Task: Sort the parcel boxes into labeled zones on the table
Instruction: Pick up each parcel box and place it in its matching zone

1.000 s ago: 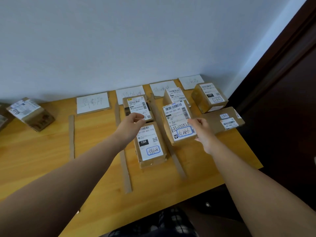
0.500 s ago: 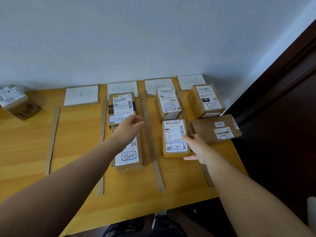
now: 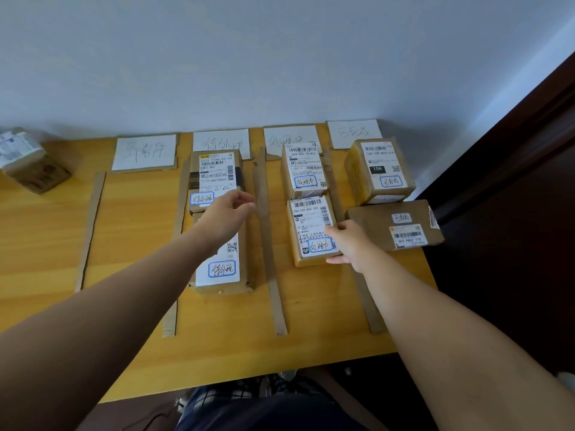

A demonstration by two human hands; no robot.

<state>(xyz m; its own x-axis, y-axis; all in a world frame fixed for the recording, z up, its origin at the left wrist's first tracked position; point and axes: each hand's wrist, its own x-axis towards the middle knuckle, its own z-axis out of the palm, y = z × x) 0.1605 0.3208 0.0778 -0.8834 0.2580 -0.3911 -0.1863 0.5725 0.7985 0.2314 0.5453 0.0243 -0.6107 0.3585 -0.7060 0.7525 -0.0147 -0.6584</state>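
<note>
Four white handwritten zone cards line the wall side of the wooden table [image 3: 140, 244]. The second zone holds a far box [image 3: 216, 172] and a near box [image 3: 224, 269]. My left hand [image 3: 228, 213] hovers over where they meet, fingers loosely curled and holding nothing. In the third zone a far box [image 3: 303, 172] sits behind a near parcel box [image 3: 309, 225], which lies flat. My right hand [image 3: 348, 241] clasps its right edge, fingers on the label and thumb at the front corner. The fourth zone has an upright box [image 3: 381, 169] and a flat one [image 3: 395, 225].
Cardboard strips [image 3: 269, 244] divide the zones. The first zone, under its card [image 3: 144, 150], holds no box. One loose parcel [image 3: 28, 163] sits at the far left by the wall. A dark door [image 3: 513, 213] borders the table's right side.
My right hand has lowered the tilted, lifted parcel box flat onto the third zone in front of the far box. My left hand stayed above the second zone's boxes.
</note>
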